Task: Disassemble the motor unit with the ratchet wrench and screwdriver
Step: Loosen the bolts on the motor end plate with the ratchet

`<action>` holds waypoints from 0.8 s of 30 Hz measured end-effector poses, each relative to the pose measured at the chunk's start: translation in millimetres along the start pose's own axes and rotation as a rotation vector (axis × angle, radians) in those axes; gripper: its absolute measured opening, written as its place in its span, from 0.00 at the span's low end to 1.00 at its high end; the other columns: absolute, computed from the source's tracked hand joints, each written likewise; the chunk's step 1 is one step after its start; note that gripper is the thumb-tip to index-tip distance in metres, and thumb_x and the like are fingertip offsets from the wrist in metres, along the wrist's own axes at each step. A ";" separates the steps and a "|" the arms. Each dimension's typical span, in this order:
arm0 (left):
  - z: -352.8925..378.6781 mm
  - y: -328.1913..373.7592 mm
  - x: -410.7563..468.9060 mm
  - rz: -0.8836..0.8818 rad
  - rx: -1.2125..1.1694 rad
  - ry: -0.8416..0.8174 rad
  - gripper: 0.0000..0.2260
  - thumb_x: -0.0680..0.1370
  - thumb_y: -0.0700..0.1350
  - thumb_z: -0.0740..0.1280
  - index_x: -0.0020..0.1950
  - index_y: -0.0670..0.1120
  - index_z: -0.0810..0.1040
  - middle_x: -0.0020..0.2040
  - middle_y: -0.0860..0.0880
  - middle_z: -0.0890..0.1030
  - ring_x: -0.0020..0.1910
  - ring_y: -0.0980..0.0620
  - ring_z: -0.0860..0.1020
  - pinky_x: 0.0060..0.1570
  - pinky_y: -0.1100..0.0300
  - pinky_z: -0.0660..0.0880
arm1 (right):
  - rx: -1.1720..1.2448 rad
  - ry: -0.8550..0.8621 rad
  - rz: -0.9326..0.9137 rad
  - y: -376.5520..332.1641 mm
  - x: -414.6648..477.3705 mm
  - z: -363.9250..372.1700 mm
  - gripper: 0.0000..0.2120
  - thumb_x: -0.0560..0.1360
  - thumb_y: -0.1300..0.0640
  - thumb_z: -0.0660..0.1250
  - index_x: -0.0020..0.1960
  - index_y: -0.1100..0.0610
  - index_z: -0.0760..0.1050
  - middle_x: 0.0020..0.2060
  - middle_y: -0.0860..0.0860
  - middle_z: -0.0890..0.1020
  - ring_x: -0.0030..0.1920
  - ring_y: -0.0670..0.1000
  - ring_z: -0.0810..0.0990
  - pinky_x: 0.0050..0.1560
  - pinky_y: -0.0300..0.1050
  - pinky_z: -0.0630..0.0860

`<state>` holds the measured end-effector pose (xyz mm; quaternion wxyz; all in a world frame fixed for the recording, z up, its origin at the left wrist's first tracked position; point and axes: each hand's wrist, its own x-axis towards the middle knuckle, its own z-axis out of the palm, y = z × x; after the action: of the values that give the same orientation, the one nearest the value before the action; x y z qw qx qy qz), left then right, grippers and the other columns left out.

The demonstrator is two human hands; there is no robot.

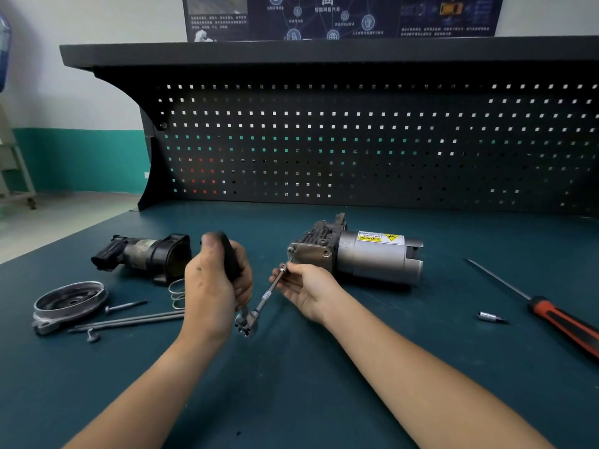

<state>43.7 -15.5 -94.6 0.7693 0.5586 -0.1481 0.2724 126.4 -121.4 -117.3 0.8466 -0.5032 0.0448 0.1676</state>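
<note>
I am at a dark teal workbench (324, 384) with a black pegboard (356, 140) behind it. My left hand (215, 283) is closed in a fist around the black handle of a ratchet wrench (246, 320), whose silver head hangs just below my palm. From that head a thin extension bar (270, 291) slants up and right to the motor unit (356, 254), its tip at a bolt on the unit's grey end plate. My right hand (308, 290) is palm-up, thumb and fingertips pinching the bar near its tip. The motor unit lies on its side in the middle of the bench, a silver cylinder with a yellow warning label. To the left lie a black motor part (146, 254), a round metal cover (69, 301), a wire spring (176, 291) and long bolts (129, 320). On the right rest a small socket bit (489, 316) and a red-handled screwdriver (551, 312).
</note>
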 end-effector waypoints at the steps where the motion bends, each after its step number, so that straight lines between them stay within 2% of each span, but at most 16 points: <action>1: 0.5 -0.7 -1.0 0.014 0.023 -0.015 0.21 0.70 0.62 0.54 0.24 0.51 0.71 0.17 0.53 0.62 0.16 0.59 0.58 0.20 0.72 0.57 | 0.005 0.001 -0.011 -0.7 0.2 -0.5 0.12 0.80 0.65 0.55 0.39 0.62 0.72 0.32 0.55 0.79 0.35 0.51 0.78 0.35 0.37 0.76; 5: 0.0 1.6 -2.0 0.065 0.010 -0.023 0.20 0.69 0.63 0.55 0.25 0.52 0.72 0.18 0.53 0.64 0.17 0.60 0.59 0.21 0.73 0.58 | 0.015 -0.010 -0.018 -2.1 -1.1 0.0 0.12 0.80 0.65 0.56 0.40 0.62 0.72 0.26 0.53 0.80 0.35 0.51 0.79 0.31 0.36 0.77; 10: -0.7 6.5 -2.0 0.083 0.004 0.001 0.19 0.68 0.63 0.55 0.25 0.52 0.72 0.18 0.54 0.64 0.17 0.59 0.59 0.21 0.73 0.57 | 0.018 -0.033 -0.018 -4.0 -3.3 3.0 0.11 0.79 0.64 0.56 0.40 0.62 0.73 0.30 0.54 0.80 0.35 0.51 0.79 0.29 0.36 0.77; 15: -0.8 6.3 -1.4 0.075 -0.010 0.004 0.19 0.68 0.64 0.55 0.25 0.52 0.72 0.18 0.55 0.63 0.17 0.59 0.58 0.21 0.73 0.58 | 0.016 -0.035 -0.021 -5.5 -3.7 2.6 0.11 0.80 0.65 0.56 0.40 0.62 0.72 0.32 0.55 0.80 0.35 0.51 0.79 0.29 0.35 0.77; 20: 1.8 4.8 -3.4 0.062 -0.001 0.001 0.19 0.68 0.63 0.55 0.25 0.52 0.72 0.17 0.53 0.63 0.16 0.60 0.58 0.21 0.73 0.57 | 0.009 -0.046 -0.014 -3.6 -2.1 0.8 0.11 0.79 0.65 0.57 0.40 0.62 0.73 0.24 0.52 0.81 0.35 0.51 0.79 0.30 0.36 0.77; 24: 4.6 5.4 -3.9 0.044 -0.045 0.067 0.20 0.74 0.59 0.52 0.28 0.49 0.69 0.18 0.55 0.63 0.16 0.58 0.58 0.21 0.73 0.57 | -0.043 -0.031 -0.061 -3.3 -0.5 0.2 0.11 0.79 0.64 0.57 0.40 0.62 0.73 0.27 0.53 0.80 0.33 0.50 0.79 0.34 0.37 0.77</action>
<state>37.7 -19.5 -90.9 0.7799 0.5284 -0.1404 0.3046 127.0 -122.8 -114.3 0.8408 -0.5199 0.0126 0.1506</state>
